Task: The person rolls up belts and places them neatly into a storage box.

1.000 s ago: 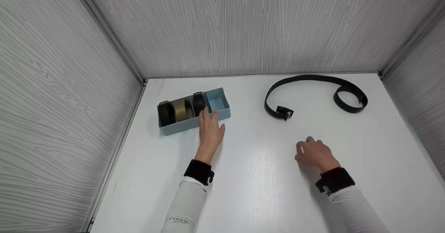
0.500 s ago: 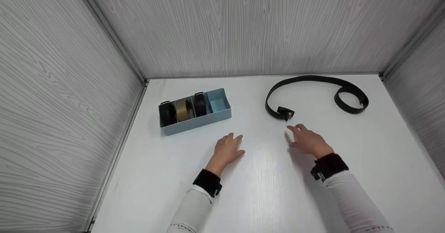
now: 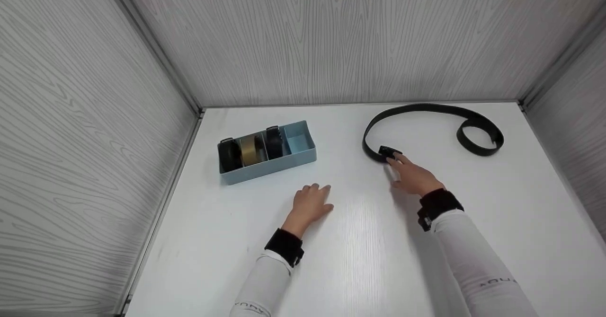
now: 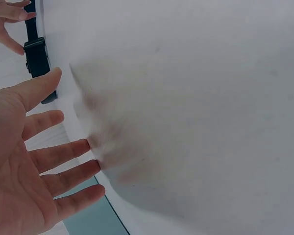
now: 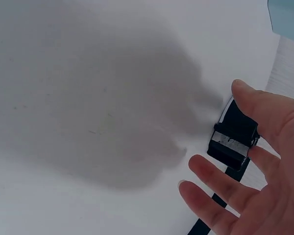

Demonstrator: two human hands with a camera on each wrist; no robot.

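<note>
A black belt lies on the table in a wide arc, its right end curled into a loop and its buckle at the left end. My right hand has its fingertips at the buckle. In the right wrist view, thumb and index finger stand around the buckle, the index partly hidden behind it, while the other visible fingers stretch out. My left hand is over the table in front of the box, holding nothing; the left wrist view has its fingers spread and nearly straight.
A light blue divided box stands at the back left. It holds a black rolled belt, a tan roll and another black rolled belt; its rightmost compartment is bare. Wood-grain panels enclose the back and sides.
My left hand has drawn back from the box toward the middle and then stayed there. My right hand has moved forward and left to the belt's buckle.
</note>
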